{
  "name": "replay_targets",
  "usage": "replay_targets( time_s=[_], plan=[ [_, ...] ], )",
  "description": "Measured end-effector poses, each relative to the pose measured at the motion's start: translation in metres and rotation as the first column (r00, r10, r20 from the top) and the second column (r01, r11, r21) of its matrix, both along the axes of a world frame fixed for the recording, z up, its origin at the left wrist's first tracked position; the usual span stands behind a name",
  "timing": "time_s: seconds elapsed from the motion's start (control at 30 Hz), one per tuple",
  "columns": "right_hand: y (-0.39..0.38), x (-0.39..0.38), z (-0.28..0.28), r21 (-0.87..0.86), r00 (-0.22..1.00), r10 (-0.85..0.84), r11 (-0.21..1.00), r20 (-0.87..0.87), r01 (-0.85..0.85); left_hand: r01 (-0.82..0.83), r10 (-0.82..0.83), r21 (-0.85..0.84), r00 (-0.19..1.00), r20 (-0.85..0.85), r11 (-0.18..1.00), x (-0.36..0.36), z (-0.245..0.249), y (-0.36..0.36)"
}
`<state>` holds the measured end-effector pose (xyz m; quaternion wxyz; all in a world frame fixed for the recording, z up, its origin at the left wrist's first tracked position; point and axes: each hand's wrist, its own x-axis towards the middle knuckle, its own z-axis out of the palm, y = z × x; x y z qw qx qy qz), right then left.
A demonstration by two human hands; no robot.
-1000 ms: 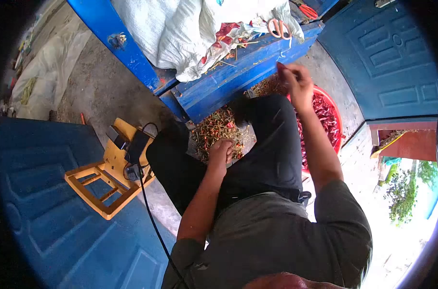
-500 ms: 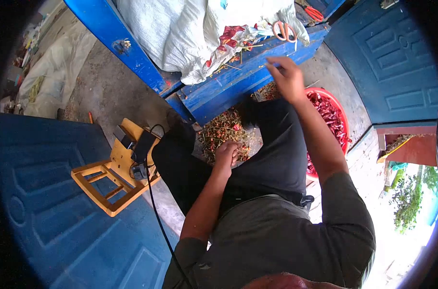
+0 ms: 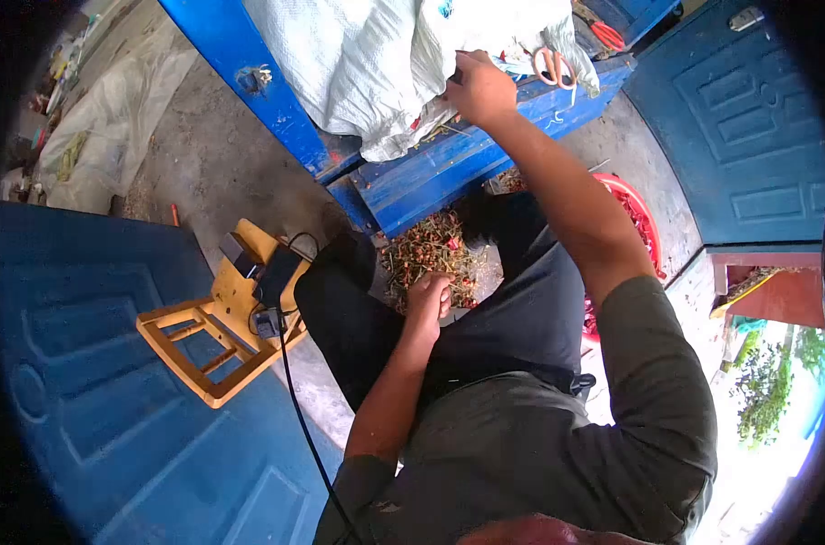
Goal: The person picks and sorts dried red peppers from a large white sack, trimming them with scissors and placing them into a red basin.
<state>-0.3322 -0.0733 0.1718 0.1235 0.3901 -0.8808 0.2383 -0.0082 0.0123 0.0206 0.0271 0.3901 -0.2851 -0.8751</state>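
My right hand (image 3: 487, 89) reaches over the edge of the white woven sack (image 3: 340, 73) on the blue wooden stand. Its thumb and forefinger appear apart, above the red dried chilies and stems there; some fingertips are hidden. Low between my knees, my left hand (image 3: 428, 298) is closed, fingers curled in, and what it holds, if anything, is hidden. Under it a heap of chili stems and scraps (image 3: 435, 254) lies on the floor. Orange-handled scissors (image 3: 554, 68) rest on the sack's right edge.
A red basin (image 3: 650, 218) with dried red chilies stands beside my right leg, partly behind my forearm. Red-handled pliers or snips (image 3: 607, 34) lie farther back on the blue stand (image 3: 449, 173). At left is a yellow wooden chair (image 3: 208, 350) carrying black devices and a cable.
My right hand has moved left and forward, from beside the stand to the sack's edge. My left hand stays low between my knees. The view has shifted slightly.
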Motion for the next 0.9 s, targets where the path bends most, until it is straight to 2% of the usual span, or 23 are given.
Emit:
replay_targets(
  time_s=[0.07,0.2,0.27,0.4,0.47,0.6,0.67,0.77,0.83,0.9],
  plan=[
    [0.012,0.001,0.001,-0.2,0.993,0.049,0.979,0.111,-0.026,0.009,-0.009,-0.005,0.999,-0.034,1.0,0.0,-0.002,0.001],
    [0.023,-0.01,0.001,-0.155,0.979,-0.053,0.984,0.198,0.085,0.015,-0.015,-0.011,1.0,0.007,1.0,-0.006,0.003,0.003],
    [0.027,-0.021,-0.01,-0.264,0.896,0.16,0.963,0.415,-0.05,-0.003,0.004,-0.008,1.0,0.011,1.0,-0.006,0.007,0.003],
    [0.026,-0.022,-0.018,-0.377,0.852,0.296,0.917,0.432,-0.128,-0.012,0.012,-0.021,1.0,-0.011,1.0,-0.004,0.006,0.004],
    [0.023,-0.024,-0.023,-0.536,0.789,0.424,0.832,0.446,-0.144,-0.005,0.005,-0.016,1.0,0.013,1.0,-0.005,0.008,0.003],
    [0.028,-0.019,0.0,-0.595,0.77,0.421,0.801,0.478,-0.068,0.004,-0.004,-0.017,1.0,0.019,1.0,-0.007,0.006,0.003],
    [0.032,-0.018,0.016,-0.658,0.69,0.486,0.753,0.536,-0.019,0.001,-0.001,-0.007,0.999,0.053,1.0,-0.007,0.006,0.004],
    [0.05,-0.005,0.052,-0.713,0.717,0.514,0.7,0.471,-0.034,0.0,0.0,-0.003,0.998,0.061,1.0,-0.007,0.006,0.003],
    [0.074,0.005,0.063,-0.721,0.75,0.508,0.69,0.424,-0.06,-0.001,0.001,-0.001,0.998,0.057,1.0,-0.006,0.005,0.003],
    [0.112,0.036,0.071,-0.409,0.749,0.322,0.909,0.579,-0.074,-0.01,0.01,-0.001,0.999,0.048,1.0,-0.007,0.006,0.003]
  ],
)
